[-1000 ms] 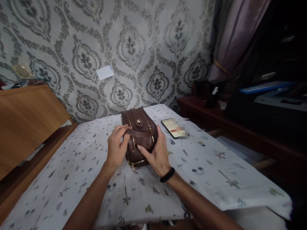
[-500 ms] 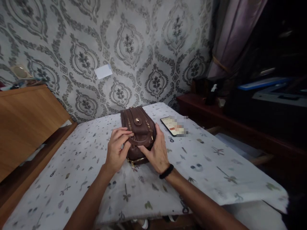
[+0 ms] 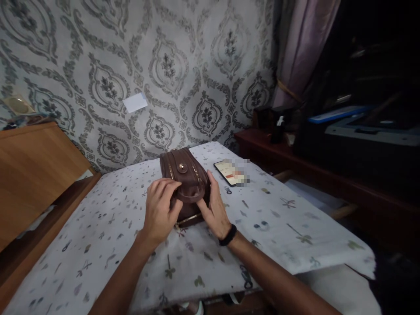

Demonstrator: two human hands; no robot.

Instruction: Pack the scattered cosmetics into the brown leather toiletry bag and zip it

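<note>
A dark brown leather handbag (image 3: 179, 156) lies on the patterned white cloth, its short handle end turned towards me. It has gold zips along both sides, a round gold clasp on a strap, and another zip at the near end. My left hand (image 3: 160, 210) is closed at the bag's left near side, fingers curled by the zip and the carry handle; what lies under the fingertips is hidden. My right hand (image 3: 215, 210), with a black band on the wrist, grips the right side, its thumb at the end of the handle.
A lit phone (image 3: 226, 173) lies on the cloth (image 3: 282, 236) to the right of the bag. A wooden panel (image 3: 42, 166) leans along the left edge. At the right stands a dark red cabinet (image 3: 241, 135). Patterned wallpaper (image 3: 167, 65) covers the wall behind.
My left hand's fingers have curled in more, and the handle is shifted slightly towards me. My right hand still holds the bag's side. The view has turned slightly right.
</note>
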